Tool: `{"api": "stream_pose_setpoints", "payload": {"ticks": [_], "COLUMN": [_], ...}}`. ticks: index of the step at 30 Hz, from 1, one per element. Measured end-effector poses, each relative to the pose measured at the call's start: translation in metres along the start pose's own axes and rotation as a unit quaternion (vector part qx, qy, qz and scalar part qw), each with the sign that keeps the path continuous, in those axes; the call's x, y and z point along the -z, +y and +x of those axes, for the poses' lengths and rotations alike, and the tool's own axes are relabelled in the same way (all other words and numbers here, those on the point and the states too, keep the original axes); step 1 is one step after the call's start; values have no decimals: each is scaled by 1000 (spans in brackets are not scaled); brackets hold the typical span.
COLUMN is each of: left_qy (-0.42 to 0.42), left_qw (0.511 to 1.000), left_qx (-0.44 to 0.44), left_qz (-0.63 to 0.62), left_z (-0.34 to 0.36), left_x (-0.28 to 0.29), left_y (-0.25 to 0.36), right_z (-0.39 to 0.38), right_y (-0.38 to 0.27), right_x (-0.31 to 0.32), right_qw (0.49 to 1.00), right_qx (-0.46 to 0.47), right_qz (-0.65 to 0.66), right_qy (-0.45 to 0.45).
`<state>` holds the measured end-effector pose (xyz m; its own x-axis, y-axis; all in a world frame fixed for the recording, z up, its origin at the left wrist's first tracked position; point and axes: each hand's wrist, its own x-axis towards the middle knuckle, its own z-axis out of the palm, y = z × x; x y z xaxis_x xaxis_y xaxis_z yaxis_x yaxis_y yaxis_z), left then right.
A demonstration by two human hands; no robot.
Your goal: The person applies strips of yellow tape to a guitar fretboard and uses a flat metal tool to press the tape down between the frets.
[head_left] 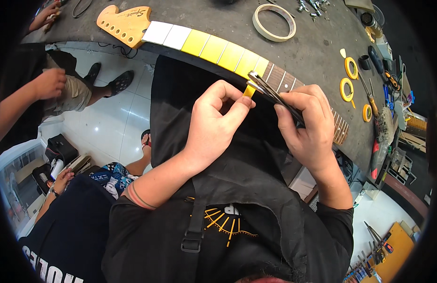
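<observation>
My left hand [217, 118] is closed, pinching a short strip of yellow tape [248, 91] between thumb and fingertips. In my right hand [309, 123] is a dark pair of scissors [268, 90], its silver tips at the strip. Just beyond both hands lies a guitar neck [213, 49] along the bench edge, its pale wooden headstock [124, 24] to the left. White tape, then yellow tape, covers the fingerboard between the frets from the headstock end. Farther right the dark wood with dot inlays is bare, partly hidden behind my right hand.
A wide tape roll [274, 22] lies on the dark bench [317, 52]. Yellow tape rolls [351, 68], a brush [384, 125] and hand tools sit to the right. Metal hardware [315, 6] is at the back. Other people stand or sit at left, one hand [50, 83] near the bench.
</observation>
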<state>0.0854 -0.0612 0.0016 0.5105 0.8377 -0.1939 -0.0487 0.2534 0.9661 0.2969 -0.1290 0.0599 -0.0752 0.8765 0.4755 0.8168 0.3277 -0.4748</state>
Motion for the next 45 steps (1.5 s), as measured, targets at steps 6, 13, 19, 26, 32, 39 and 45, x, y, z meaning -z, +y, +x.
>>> {"api": "stream_pose_setpoints", "payload": {"ticks": [6, 13, 19, 26, 32, 39, 45], "left_qy": [1, 27, 57, -25, -62, -79, -74], "left_qw": [1000, 999, 995, 994, 994, 995, 994], "left_qx": [-10, -16, -76, -91, -75, -30, -78], "left_qz": [9, -18, -14, 52, 40, 46, 18], "left_z": [0, 1, -4, -14, -9, -9, -15], "left_x": [2, -3, -7, -1, -5, -3, 2], "left_y": [1, -1, -5, 0, -6, -3, -9], "right_z": [4, 6, 11, 21, 70, 101, 84], "right_y": [-1, -1, -3, 1, 67, 91, 64], "right_x": [-2, -4, -6, 6, 5, -9, -7], "right_qw": [1000, 999, 998, 980, 954, 979, 982], "right_qx": [5, 3, 7, -158, -253, -197, -16], "right_qz": [-4, -27, -42, 123, 160, 16, -187], "right_qy": [-1, -24, -56, -2, 3, -45, 27]}}
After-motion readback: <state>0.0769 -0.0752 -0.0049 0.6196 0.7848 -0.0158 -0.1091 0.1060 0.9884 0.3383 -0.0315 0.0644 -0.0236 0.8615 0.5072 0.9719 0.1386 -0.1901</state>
